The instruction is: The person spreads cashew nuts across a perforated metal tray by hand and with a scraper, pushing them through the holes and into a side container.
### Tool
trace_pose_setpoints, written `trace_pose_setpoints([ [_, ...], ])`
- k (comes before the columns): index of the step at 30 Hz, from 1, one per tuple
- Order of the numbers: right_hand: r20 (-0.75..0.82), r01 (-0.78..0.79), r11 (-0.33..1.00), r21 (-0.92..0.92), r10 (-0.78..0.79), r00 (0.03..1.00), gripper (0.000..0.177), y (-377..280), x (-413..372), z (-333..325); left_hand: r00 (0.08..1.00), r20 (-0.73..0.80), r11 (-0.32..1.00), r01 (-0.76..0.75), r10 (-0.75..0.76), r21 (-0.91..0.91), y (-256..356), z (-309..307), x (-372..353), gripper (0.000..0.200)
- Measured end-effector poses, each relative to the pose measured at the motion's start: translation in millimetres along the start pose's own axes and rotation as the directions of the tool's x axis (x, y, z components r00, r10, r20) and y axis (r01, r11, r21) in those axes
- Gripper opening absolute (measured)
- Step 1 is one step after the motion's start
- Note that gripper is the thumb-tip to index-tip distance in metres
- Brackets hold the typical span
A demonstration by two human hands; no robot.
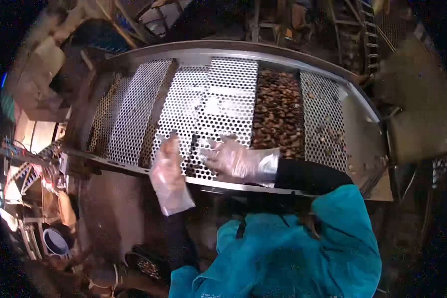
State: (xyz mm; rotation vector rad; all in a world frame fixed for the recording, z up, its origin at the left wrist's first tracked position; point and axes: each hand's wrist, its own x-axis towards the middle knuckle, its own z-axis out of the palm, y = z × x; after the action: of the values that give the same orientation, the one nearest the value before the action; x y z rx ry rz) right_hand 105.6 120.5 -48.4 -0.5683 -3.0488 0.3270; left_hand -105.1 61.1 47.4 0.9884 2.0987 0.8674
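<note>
Both my hands wear clear plastic gloves over black sleeves. My left hand (168,161) is held at the near edge of a long metal frame, fingers stretched out toward the perforated metal sheets, with nothing visible in it. Over the pale perforated sheet (228,104) in the middle, my right hand (231,156) reaches leftward, its fingers apart and slightly bent. A narrow dark strip (192,144) shows between the two hands. Just right of my right hand, a band of small brown nut-like pieces (278,114) fills one section.
Another perforated sheet (325,119), farther right, carries scattered pieces. A raised metal rim (213,51) runs along the frame's far side. Below left are a dark container (149,265) of small pieces and a blue-rimmed bucket (56,242). A ladder-like rack (371,39) stands behind.
</note>
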Motion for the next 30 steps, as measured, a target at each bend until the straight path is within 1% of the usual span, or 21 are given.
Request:
trace_pose_setpoints([
  [1,-0.032,-0.146,0.981,0.13,0.152,0.988,0.051,17,-15,14,0.994,0.081,0.997,-0.072,0.075,-0.032,-45,7,34,0.053],
  [3,-0.093,-0.367,0.827,0.425,0.443,0.891,0.062,50,-45,42,0.952,-0.111,0.957,-0.29,0.285,-0.027,-11,5,-18,0.05],
  [5,-0.16,-0.471,0.881,-0.047,0.459,0.874,0.058,73,-73,13,0.955,-0.286,0.958,-0.149,0.075,-0.246,4,16,-11,0.047],
  [6,-0.194,-0.503,0.819,-0.275,0.465,0.864,0.055,84,-87,-3,0.968,-0.248,0.991,-0.069,0.037,-0.119,31,2,-27,0.052],
  [8,-0.085,-0.584,0.755,-0.299,0.589,0.804,0.06,78,-92,-48,0.969,-0.247,0.998,-0.043,0.032,-0.042,14,17,-29,0.059],
  [10,-0.042,-0.832,0.528,0.172,0.848,0.529,0.064,108,-108,-71,0.949,-0.286,0.964,-0.191,0.132,-0.188,-4,21,-23,0.058],
  [11,-0.106,-0.828,0.561,0.021,0.825,0.556,0.067,138,-126,-51,0.935,-0.304,0.93,-0.264,0.182,-0.255,-14,23,-20,0.057],
  [12,-0.169,-0.815,0.563,-0.138,0.797,0.58,0.069,168,-143,-32,0.748,-0.37,0.813,-0.58,0.552,0.04,-49,24,16,0.049],
  [13,-0.231,-0.794,0.535,-0.289,0.766,0.6,0.072,177,-150,-36,0.429,-0.37,0.553,-0.75,0.824,0.363,-74,24,47,0.047],
  [15,0.154,-0.892,0.451,0.01,0.881,0.448,0.077,168,-119,-52,0.555,-0.139,0.516,-0.613,0.82,0.598,-130,22,70,0.051],
  [17,0.167,-0.881,0.471,0.039,0.866,0.471,0.091,132,-90,-62,0.682,-0.211,0.677,-0.54,0.7,0.501,-100,22,56,0.053],
  [18,0.074,-0.842,0.539,0.039,0.838,0.54,0.102,117,-92,-60,0.737,-0.244,0.747,-0.491,0.631,0.448,-84,22,48,0.054],
  [20,0.123,-0.728,0.679,0.094,0.718,0.685,0.106,86,-110,-61,0.911,-0.201,0.924,-0.317,0.359,0.215,-66,11,52,0.052],
  [21,0.149,-0.692,0.714,0.109,0.677,0.721,0.104,76,-114,-53,0.962,-0.138,0.968,-0.219,0.235,0.121,-53,6,47,0.052],
  [22,0.21,-0.69,0.713,0.122,0.661,0.72,0.101,62,-110,-60,0.971,-0.14,0.981,-0.185,0.192,0.063,-49,9,43,0.053],
  [24,0.329,-0.69,0.708,0.148,0.623,0.71,0.094,34,-102,-73,0.941,-0.186,0.959,-0.28,0.283,0.042,-60,13,43,0.054],
  [25,0.216,-0.602,0.798,0.001,0.588,0.78,0.091,29,-115,-55,0.905,-0.214,0.93,-0.357,0.368,0.086,-70,14,44,0.054],
  [26,0.114,-0.505,0.848,-0.16,0.524,0.844,0.088,28,-138,-44,0.827,-0.247,0.862,-0.471,0.506,0.187,-83,12,52,0.055],
  [28,0.226,-0.514,0.831,-0.213,0.554,0.801,0.087,21,-163,-70,0.55,-0.245,0.586,-0.616,0.798,0.527,-110,7,78,0.056],
  [29,0.28,-0.516,0.823,-0.239,0.567,0.774,0.087,22,-185,-80,0.489,-0.198,0.489,-0.588,0.849,0.644,-121,8,90,0.057],
  [30,0.02,-0.555,0.794,-0.247,0.577,0.816,0.093,59,-240,-22,0.503,-0.165,0.469,-0.569,0.848,0.676,-131,12,99,0.057],
])
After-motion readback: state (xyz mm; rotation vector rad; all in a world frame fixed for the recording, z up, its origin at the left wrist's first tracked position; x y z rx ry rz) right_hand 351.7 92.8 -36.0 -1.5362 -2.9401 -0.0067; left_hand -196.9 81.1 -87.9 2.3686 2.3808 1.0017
